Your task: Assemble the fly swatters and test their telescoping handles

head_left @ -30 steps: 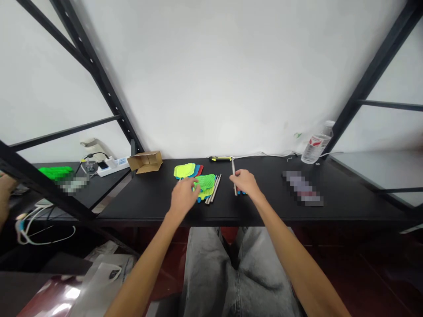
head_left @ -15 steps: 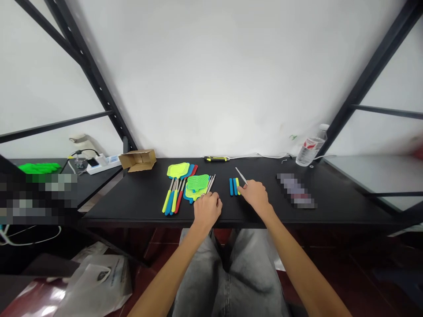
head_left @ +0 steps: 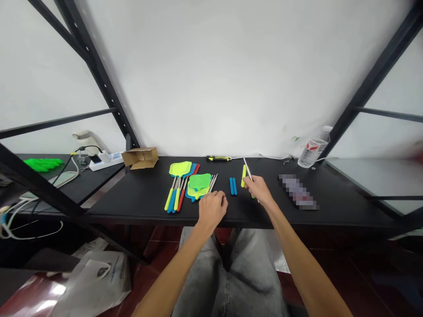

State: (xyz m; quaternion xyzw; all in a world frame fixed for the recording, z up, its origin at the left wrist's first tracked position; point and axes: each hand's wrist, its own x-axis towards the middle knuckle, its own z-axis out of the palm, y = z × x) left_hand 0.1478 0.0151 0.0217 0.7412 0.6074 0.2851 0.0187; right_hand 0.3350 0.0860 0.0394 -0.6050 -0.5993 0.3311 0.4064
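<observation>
My right hand point(head_left: 259, 189) is closed on a thin metal rod point(head_left: 247, 167), together with a yellow-green swatter handle point(head_left: 243, 175). A bit of green shows beneath its fingers. Two blue handles point(head_left: 233, 186) lie side by side on the black desk, left of that hand. My left hand point(head_left: 212, 208) rests with curled fingers near the desk's front edge; whether anything is inside is hidden. Just beyond it lie loose metal rods point(head_left: 213, 181) and a pile of green and yellow swatter heads point(head_left: 199, 182). Further left, several assembled fly swatters point(head_left: 175, 193) have yellow, blue and red handles.
An open cardboard box point(head_left: 140, 158) sits at the back left, and a yellow-black cutter point(head_left: 218, 158) lies by the wall. Toward the right are a water bottle point(head_left: 312, 152) and a blurred phone-like object point(head_left: 297, 191). Metal frame posts rise at both sides.
The yellow-green handle, which lay beside the blue ones, has been picked up and moved right with my right hand. My left hand has barely shifted.
</observation>
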